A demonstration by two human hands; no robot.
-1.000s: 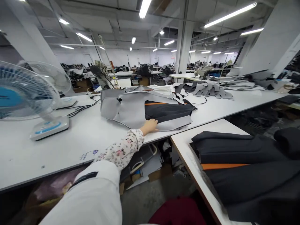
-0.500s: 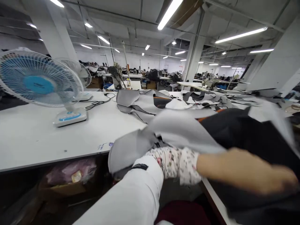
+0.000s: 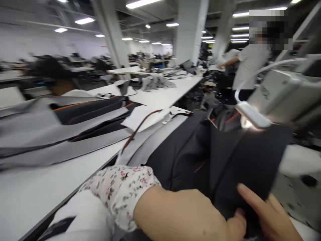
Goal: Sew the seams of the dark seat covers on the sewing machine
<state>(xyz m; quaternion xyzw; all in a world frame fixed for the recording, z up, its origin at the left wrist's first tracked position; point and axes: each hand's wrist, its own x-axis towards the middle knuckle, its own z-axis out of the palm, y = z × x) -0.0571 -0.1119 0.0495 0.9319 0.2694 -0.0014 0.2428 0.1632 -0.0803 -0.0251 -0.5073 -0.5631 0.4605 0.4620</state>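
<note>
- The dark fabric (image 3: 250,160) lies at four o'clock, just beside the lit lamp (image 3: 255,115), apparently for brightness.
- Left hand (image 3: 190,214), five o'clock, and right hand (image 3: 273,217), four, flank it, seemingly steadying; whether either grips cannot be told.

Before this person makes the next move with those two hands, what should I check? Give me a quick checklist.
1. Both hands at the dark cloth: ok; the left hand and right hand are close together at its near part.
2. Firm grip: cannot tell; fingers are partly hidden or cut off by the picture's edge.
3. Cloth smooth: not ok; it is folded and bunched.
4. Lamp on: ok; the small lamp glows above the cloth.
5. Co-worker clear of the hands: ok; the co-worker stands well back, beyond the pale machine.
</note>
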